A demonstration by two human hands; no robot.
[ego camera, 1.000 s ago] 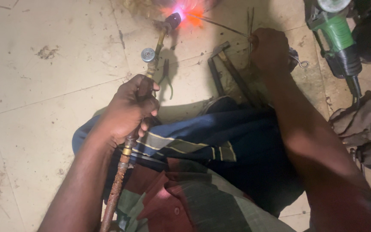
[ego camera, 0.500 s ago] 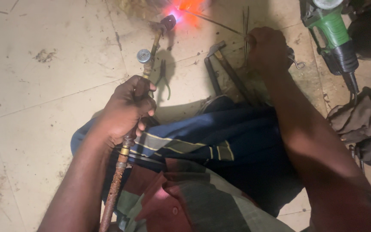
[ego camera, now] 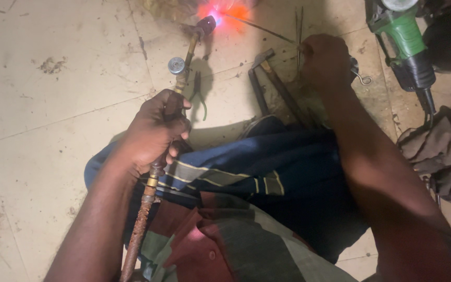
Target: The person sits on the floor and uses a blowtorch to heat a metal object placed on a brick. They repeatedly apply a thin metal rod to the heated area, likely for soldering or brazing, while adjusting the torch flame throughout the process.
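My left hand point(ego camera: 155, 130) grips the brass handle of a gas torch point(ego camera: 179, 78) whose rusty hose runs down past my arm. A round valve knob sits on its neck, and its tip gives a bright pink-orange flame point(ego camera: 220, 11) at the top of the view. My right hand point(ego camera: 327, 57) is closed on a thin metal rod point(ego camera: 259, 28) that reaches left into the flame. Both hands work over a tiled floor point(ego camera: 53, 104), above my knees in blue cloth.
A hammer point(ego camera: 275, 83) and a dark metal bar lie on the floor between my hands. Green-handled pliers point(ego camera: 198, 94) lie beside the torch. A green power tool point(ego camera: 405, 42) lies at the top right, with a heap of grey cloth point(ego camera: 444, 151) below it.
The view has drifted slightly, so the flame sits a little more to the left and higher. My hands keep their grips and the rod stays in the flame.
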